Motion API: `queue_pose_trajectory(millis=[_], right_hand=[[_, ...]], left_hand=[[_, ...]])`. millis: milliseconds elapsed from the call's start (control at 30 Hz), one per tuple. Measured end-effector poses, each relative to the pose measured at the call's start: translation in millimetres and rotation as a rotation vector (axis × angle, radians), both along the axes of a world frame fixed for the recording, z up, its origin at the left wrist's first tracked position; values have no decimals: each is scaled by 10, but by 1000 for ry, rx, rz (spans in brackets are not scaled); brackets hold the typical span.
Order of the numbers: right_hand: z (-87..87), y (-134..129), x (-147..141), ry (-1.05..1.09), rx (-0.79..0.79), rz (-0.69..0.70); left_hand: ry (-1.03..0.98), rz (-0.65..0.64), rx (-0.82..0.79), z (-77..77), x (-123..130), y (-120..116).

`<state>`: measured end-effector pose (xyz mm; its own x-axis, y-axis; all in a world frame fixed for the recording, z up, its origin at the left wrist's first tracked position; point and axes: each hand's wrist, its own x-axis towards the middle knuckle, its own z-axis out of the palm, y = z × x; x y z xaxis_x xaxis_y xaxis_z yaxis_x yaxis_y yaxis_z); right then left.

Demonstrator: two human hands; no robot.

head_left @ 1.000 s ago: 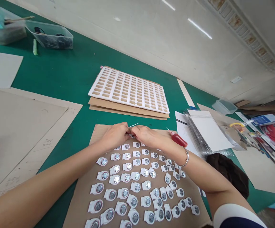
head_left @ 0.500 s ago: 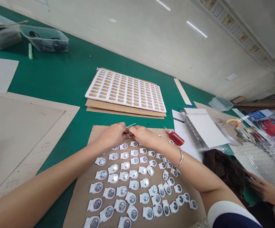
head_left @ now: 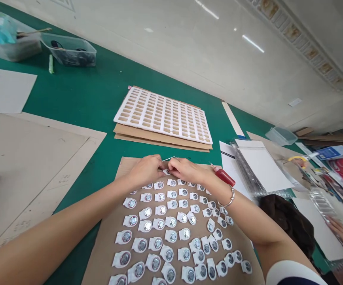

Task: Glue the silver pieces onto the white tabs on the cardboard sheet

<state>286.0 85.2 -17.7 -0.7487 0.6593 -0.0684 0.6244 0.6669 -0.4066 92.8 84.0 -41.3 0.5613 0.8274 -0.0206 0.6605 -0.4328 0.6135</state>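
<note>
Gap between the left hand [head_left: 148,169] and right hand [head_left: 185,170] opens slightly, exposing the small white piece [head_left: 166,171] and its metal disc at frame center, above the rows on the cardboard [head_left: 100,253]; looks like handling continues. Fingers of both hands curl inward by a thin stick [head_left: 169,158]; can't tell which hand grips what.

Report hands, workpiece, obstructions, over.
Left hand and right hand closed on small white tab with round silver disc. Thin metal rod between them. Red plastic bottle near right wrist.
</note>
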Motion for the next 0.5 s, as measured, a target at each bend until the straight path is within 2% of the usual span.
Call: queue_pose_trajectory(millis=[400, 500], right_hand=[[-99, 51, 38, 32, 19, 1], [-59, 23, 49, 46, 41, -11]], left_hand=[[-4, 27, 6, 64, 1, -61], [-3, 24, -4, 78, -7, -53]])
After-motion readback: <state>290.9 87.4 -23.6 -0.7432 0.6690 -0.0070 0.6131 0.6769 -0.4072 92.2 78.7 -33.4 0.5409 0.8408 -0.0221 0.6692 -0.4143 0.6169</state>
